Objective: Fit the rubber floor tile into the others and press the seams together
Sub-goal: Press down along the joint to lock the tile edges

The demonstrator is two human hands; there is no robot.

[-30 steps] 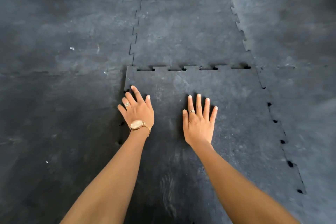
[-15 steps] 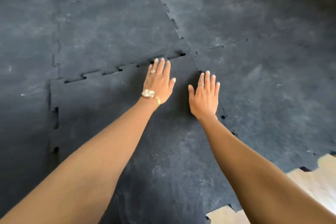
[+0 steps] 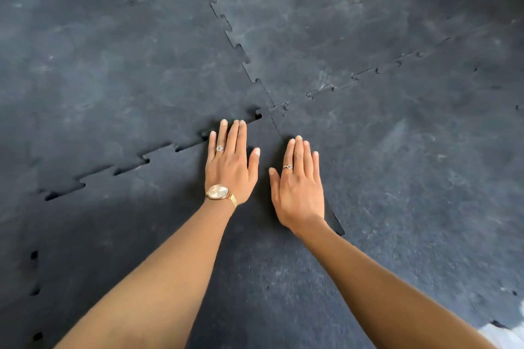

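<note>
Rubber floor tile [image 3: 175, 224] lies flat at frame centre/lower left, surrounded by other tiles [image 3: 326, 37] of same dark rubber. Left hand [image 3: 231, 167]: palm down, fingers extended and held together, flat on tile near its far right corner; fingertips reach the far seam [image 3: 136, 163], where gaps between interlock teeth are visible, i.e. not fully seated. Right hand [image 3: 299, 190]: palm down, fingers straight, flat over the right-side seam; grips nothing. Watch [image 3: 217, 193] on left wrist. Ring on each hand. Pale bare floor [image 3: 510, 336] at lower right corner.
</note>
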